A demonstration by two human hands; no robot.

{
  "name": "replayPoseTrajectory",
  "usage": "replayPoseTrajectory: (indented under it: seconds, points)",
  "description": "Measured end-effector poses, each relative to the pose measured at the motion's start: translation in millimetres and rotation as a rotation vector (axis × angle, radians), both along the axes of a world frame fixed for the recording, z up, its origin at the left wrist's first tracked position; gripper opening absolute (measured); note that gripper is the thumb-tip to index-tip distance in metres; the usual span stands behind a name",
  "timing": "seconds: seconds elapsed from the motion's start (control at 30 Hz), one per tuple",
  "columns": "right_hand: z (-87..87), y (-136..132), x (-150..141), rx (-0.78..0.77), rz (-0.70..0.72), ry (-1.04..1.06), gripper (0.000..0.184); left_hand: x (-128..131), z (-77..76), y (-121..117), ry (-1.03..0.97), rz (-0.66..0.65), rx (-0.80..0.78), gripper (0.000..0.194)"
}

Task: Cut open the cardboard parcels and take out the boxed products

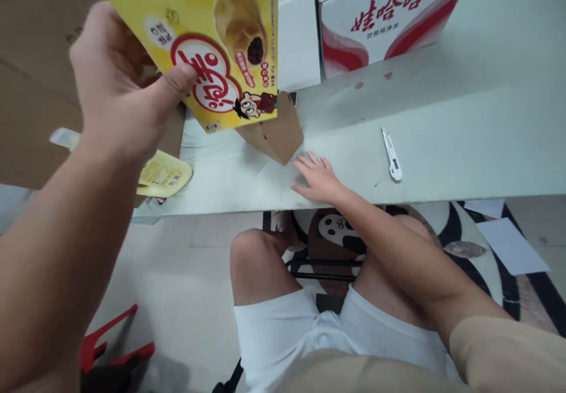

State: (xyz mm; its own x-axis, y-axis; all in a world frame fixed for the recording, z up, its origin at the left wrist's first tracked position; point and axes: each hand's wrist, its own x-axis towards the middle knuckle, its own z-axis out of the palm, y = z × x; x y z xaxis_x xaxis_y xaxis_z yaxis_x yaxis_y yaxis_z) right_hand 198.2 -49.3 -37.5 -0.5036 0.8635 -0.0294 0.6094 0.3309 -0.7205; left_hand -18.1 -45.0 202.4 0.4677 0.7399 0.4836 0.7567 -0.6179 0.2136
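My left hand (128, 86) grips a yellow snack box (198, 9) by its left side, thumb across the printed front. The box is raised above the table, and its top runs out of view. Lower down, my right hand (316, 177) rests on the table with its fingers spread and nothing in them. Just beyond those fingertips stands a small brown cardboard box (283, 133), partly covered by the yellow box. A white utility knife (391, 156) lies on the table to the right of my right hand.
White cartons (380, 24) with red print stand at the back of the table (477, 127). At the left are a large cardboard box (35, 104) and a pale yellow bottle (165, 174) lying down. White paper (515, 245) lies on the floor.
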Motion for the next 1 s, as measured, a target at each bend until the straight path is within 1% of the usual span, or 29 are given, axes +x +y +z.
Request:
replayPoseTrajectory:
  seconds: [0.07,0.1,0.13,0.2,0.27,0.33,0.37,0.43,0.5,0.57,0.6,0.67,0.7,0.73,0.8,0.9,1.0]
  points:
    - [-2.1,-0.9,11.1,0.073,-0.082,0.268,0.076,5.7,-4.4,-6.2,-0.288,0.019,-0.151,0.050]
    - [-2.1,-2.0,19.8,0.096,-0.123,0.421,0.079,10.1,-6.5,-9.4,-0.334,0.029,-0.264,0.045]
    - [-1.1,-3.9,29.6,0.110,-0.152,0.564,0.083,15.4,-8.8,-12.5,-0.336,0.036,-0.379,0.044]
    - [3.4,-11.4,48.5,0.108,-0.162,0.763,0.093,28.2,-15.3,-17.2,-0.225,0.017,-0.580,0.048]
    - [9.5,-25.5,62.8,0.080,-0.133,0.825,0.096,42.5,-25.9,-19.5,-0.066,-0.066,-0.700,0.053]
    - [13.8,-45.3,71.2,0.051,-0.135,0.792,0.089,56.0,-41.8,-19.7,0.011,-0.149,-0.738,0.051]
    - [14.2,-56.2,73.8,0.040,-0.166,0.772,0.082,61.7,-51.6,-19.3,0.015,-0.172,-0.742,0.049]
    - [11.3,-76.6,77.8,0.011,-0.283,0.773,0.071,70.2,-74.5,-18.2,-0.043,-0.170,-0.711,0.046]
    - [5.5,-90.9,82.2,-0.046,-0.441,0.835,0.068,75.2,-100.2,-17.9,-0.194,-0.115,-0.606,0.048]
    - [1.2,-95.6,86.9,-0.081,-0.582,0.910,0.072,79.0,-125.7,-19.6,-0.399,-0.036,-0.500,0.048]
    - [0.9,-93.9,89.1,-0.075,-0.622,0.937,0.074,81.3,-136.9,-21.4,-0.490,-0.008,-0.493,0.047]
    - [4.5,-82.9,92.0,-0.031,-0.625,0.955,0.077,88.0,-153.3,-26.1,-0.625,0.007,-0.559,0.046]
    - [8.2,-73.8,92.5,-0.001,-0.599,0.947,0.077,92.2,-157.5,-28.3,-0.673,0.002,-0.608,0.048]
    - [12.9,-63.0,92.3,0.030,-0.567,0.930,0.076,96.7,-158.7,-30.0,-0.714,-0.001,-0.648,0.049]
    - [24.1,-37.7,90.0,0.100,-0.514,0.881,0.073,104.6,-153.0,-30.2,-0.781,0.018,-0.667,0.046]
    - [45.9,-1.7,82.2,0.146,-0.492,0.832,0.076,109.2,-131.0,-22.1,-0.844,0.045,-0.600,0.041]
    - [73.8,17.7,72.2,0.128,-0.527,0.864,0.089,105.1,-106.1,-9.8,-0.896,-0.011,-0.485,0.045]
